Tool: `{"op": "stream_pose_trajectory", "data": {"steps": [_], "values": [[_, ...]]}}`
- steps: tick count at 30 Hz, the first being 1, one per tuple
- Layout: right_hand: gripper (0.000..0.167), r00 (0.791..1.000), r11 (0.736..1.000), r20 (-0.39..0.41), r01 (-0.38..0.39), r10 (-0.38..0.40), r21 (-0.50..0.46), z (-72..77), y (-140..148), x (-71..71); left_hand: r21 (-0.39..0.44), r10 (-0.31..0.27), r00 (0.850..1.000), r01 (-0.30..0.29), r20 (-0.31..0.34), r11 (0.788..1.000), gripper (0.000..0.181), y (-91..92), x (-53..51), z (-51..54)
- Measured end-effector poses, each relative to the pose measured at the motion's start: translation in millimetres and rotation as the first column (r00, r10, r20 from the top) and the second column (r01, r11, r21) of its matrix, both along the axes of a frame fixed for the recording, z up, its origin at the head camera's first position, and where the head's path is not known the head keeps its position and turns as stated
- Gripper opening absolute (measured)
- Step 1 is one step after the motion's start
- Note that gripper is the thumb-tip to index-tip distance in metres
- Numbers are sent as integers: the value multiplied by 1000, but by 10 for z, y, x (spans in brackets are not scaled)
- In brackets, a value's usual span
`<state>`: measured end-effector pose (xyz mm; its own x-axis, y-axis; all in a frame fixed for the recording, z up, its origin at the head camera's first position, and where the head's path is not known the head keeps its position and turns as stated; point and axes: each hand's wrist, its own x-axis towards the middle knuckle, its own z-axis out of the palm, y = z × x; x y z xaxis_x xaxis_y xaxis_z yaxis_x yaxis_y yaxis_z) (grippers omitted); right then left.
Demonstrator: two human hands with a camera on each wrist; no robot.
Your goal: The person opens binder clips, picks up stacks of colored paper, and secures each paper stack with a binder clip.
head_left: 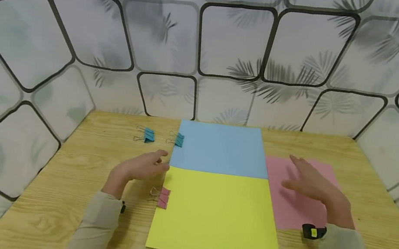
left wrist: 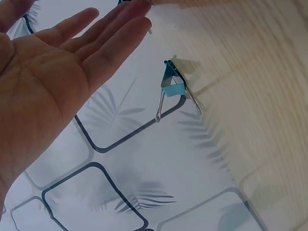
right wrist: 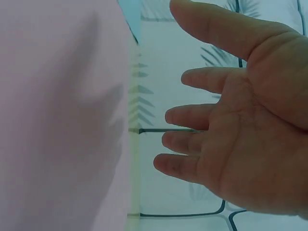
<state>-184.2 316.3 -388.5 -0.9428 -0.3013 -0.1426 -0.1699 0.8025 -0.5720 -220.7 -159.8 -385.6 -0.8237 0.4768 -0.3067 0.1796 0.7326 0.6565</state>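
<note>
Teal clip point(head_left: 148, 135) lies beyond left hand point(head_left: 141, 167), pink clip point(head_left: 163, 198) nearer; pink sheet point(head_left: 283, 215) under right hand point(head_left: 310, 182) (both thumbs apart from fingers). Wood table point(head_left: 49, 218) beneath, patterned backdrop point(head_left: 233, 42) behind.

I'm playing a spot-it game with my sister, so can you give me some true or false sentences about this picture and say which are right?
1. The blue sheet is farther from the person than the yellow sheet. True.
2. The pink clip is on the yellow sheet's right edge. False: the pink clip is on its left edge.
3. The right hand is over the pink sheet. True.
4. The left hand is holding a clip. False: the left hand is empty.
5. One teal clip lies on the table, away from the sheets. True.
</note>
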Motion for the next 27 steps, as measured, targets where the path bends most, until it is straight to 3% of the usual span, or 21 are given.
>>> {"op": "stream_pose_trajectory", "data": {"steps": [7, 14, 20, 27], "values": [[101, 999, 997, 10, 31, -32, 66, -36, 92, 11, -44, 99, 993, -102, -64, 994, 71, -40, -2, 44], [91, 984, 976, 31, 171, -177, 133, -65, 286, 28, -69, 89, 995, -92, -48, 993, 72, -91, -34, 52], [85, 947, 945, 69, 304, -314, 121, -109, 600, 98, -92, 91, 995, -95, -43, 991, 72, -114, -69, 97], [99, 896, 903, 145, 397, -420, 163, -149, 718, 187, -97, 80, 996, -84, -42, 992, 72, -157, -107, 119]]}}
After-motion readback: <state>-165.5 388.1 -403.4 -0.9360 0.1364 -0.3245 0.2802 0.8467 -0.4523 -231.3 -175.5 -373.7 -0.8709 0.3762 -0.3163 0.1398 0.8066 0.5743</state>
